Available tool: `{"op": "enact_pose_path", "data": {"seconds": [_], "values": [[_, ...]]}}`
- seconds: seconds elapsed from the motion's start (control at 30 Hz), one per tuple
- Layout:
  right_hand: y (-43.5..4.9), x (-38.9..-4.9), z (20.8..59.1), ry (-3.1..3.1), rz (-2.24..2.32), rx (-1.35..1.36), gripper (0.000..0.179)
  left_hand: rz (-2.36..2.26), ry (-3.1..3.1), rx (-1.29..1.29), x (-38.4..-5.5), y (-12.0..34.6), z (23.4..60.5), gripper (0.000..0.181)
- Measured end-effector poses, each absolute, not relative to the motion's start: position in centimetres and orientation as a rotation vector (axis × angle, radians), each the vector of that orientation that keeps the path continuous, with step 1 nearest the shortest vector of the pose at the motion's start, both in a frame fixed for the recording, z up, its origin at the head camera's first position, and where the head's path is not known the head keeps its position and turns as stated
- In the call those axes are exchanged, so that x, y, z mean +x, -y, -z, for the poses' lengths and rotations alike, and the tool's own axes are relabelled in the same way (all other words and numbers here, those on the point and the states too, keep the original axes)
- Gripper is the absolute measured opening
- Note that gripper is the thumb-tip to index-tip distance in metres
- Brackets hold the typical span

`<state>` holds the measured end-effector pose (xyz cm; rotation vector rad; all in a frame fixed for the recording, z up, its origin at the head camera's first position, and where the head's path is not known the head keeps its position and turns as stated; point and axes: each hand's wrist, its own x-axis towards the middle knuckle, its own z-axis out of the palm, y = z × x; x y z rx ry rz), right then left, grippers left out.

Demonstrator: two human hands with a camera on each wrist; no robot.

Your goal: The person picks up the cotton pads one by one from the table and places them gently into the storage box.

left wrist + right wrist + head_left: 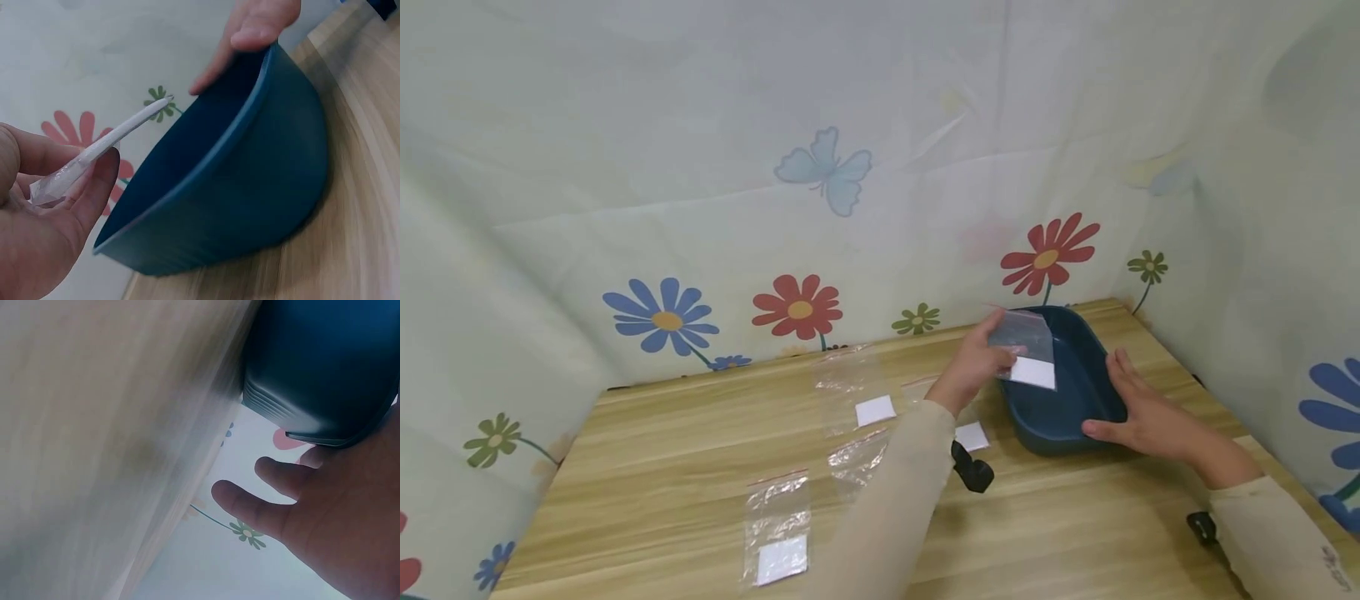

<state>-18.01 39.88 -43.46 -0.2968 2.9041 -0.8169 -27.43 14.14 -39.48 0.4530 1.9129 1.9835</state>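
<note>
My left hand (972,360) pinches a clear zip bag (1028,332) with a white flat piece (1033,372) in its lower end. The bag hangs over the left side of a dark blue bin (1051,414) that stands on the table. In the left wrist view the bagged piece (122,134) appears edge-on, thin, between thumb and fingers, level with the bin's rim. At the bin's right end, my right hand (1153,417) touches the rim, thumb spread apart from its fingers. Those fingers (256,506) extend fairly straight beside the bin in the right wrist view.
More clear bags with white pieces lie on the wood table: one at front left (781,558), one farther back (874,410), another (972,436) beside the bin. A further bag (857,458) is partly behind the left sleeve. Flower-printed cloth (887,250) borders the table.
</note>
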Motion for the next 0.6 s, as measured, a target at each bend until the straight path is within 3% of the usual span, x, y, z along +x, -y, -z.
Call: {"op": "enact_pose_path", "data": {"seconds": [0.6], "values": [[-39.0, -17.8, 43.9, -2.913, 0.82, -0.328, 0.118, -1.69, -2.111, 0.293, -25.5, -19.7, 41.0, 0.082]]}}
